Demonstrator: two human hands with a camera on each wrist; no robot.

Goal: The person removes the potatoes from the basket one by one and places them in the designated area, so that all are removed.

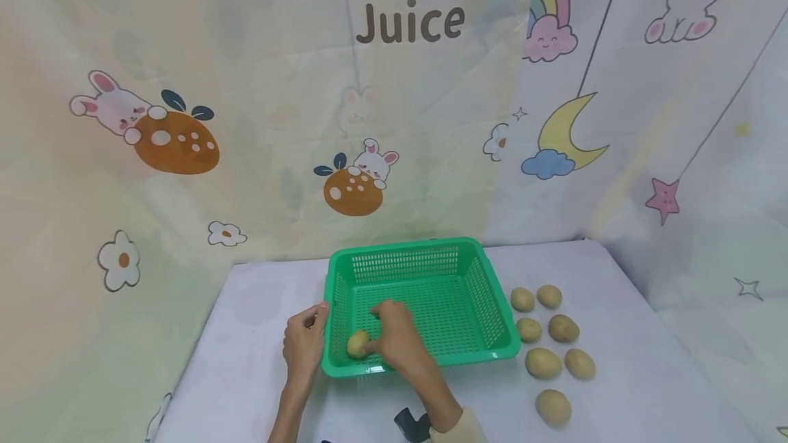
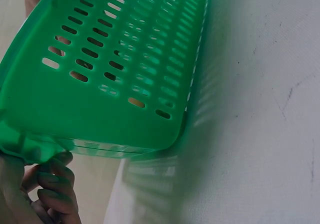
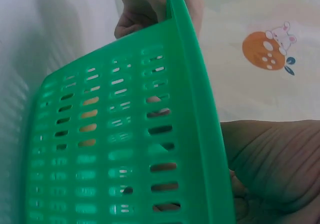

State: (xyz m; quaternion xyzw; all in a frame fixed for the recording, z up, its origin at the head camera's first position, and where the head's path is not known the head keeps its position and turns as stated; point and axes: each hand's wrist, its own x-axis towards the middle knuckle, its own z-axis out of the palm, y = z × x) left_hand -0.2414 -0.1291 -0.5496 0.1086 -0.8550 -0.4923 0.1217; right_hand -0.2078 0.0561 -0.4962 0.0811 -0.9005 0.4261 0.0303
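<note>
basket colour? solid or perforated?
Green basket, walls and floor perforated with slots; shows best in the head view.

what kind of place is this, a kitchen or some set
Likely a staged recording corner, not a kitchen: a cartoon rabbit curtain hangs as backdrop behind a cloth-covered table holding only a green basket and potatoes.

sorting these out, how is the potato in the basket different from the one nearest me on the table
The potato in the basket lies inside the green basket, touching the right hand; the nearest table potato lies bare on the table, untouched. The table one looks larger and more oval. Both are tan and smooth.
</note>
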